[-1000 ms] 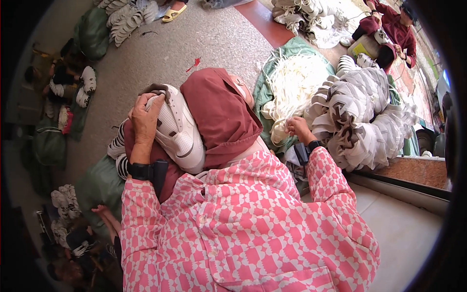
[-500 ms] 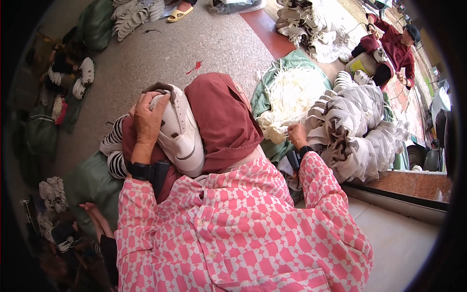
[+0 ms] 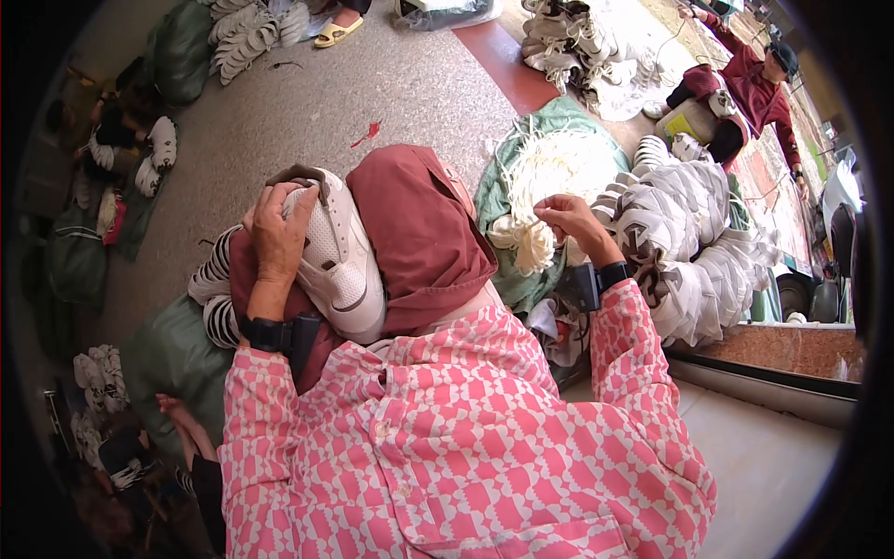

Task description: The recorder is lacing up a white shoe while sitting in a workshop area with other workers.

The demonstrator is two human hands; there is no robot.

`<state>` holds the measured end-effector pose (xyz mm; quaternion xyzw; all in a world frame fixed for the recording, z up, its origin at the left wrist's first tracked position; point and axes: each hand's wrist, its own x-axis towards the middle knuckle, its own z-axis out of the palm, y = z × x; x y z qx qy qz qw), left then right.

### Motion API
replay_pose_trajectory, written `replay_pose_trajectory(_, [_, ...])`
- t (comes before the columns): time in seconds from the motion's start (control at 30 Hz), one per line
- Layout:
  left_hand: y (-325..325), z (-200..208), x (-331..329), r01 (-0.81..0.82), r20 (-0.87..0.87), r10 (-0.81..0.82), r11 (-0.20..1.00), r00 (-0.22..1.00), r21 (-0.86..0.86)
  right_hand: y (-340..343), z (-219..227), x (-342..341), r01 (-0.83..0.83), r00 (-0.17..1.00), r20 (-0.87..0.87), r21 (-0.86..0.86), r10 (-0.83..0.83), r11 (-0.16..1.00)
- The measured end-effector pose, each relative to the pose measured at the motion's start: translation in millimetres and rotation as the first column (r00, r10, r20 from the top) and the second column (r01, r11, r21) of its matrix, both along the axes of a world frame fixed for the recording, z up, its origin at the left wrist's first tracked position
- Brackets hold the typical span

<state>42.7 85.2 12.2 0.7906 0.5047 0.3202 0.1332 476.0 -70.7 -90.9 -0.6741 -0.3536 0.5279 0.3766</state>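
A white shoe [image 3: 346,265] with a perforated upper and grey-beige trim lies across my left thigh, without a lace that I can see. My left hand [image 3: 279,228] is wrapped over its side near the collar, thumb at the opening. To the right, my right hand [image 3: 577,224] is raised just over a heap of cream-white shoelaces [image 3: 563,163]. Its fingertips are pinched together close to the strands; whatever sits between them is too small to make out. The laces lie on a green sack [image 3: 494,200] beside my right knee.
Stacked white-grey shoe uppers [image 3: 684,205] stand right of the laces, with another shoe pile [image 3: 582,47] farther off. Striped shoes [image 3: 219,270] sit by my left leg near a green bag [image 3: 172,363]. A person in dark red [image 3: 759,93] sits at the far right.
My right hand has risen from the lower edge of the lace heap and moved slightly away from me, its fingers now pinched above it. My left hand and the shoe have barely moved.
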Motion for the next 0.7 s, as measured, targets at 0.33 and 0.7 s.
replay_pose_trajectory(0.33, [-31, 68, 31, 0.175, -0.235, -0.109, 0.944, 0.966, 0.280, 25, 195, -66, 0.027, 0.960, -0.214, 0.716, 0.182, 0.698])
replay_pose_trajectory(0.7, [-77, 143, 41, 0.727, 0.778, -0.276, 0.612, 0.565, -0.311, 51, 279, -157, -0.177, 0.832, -0.198, 0.790, 0.518, 0.587])
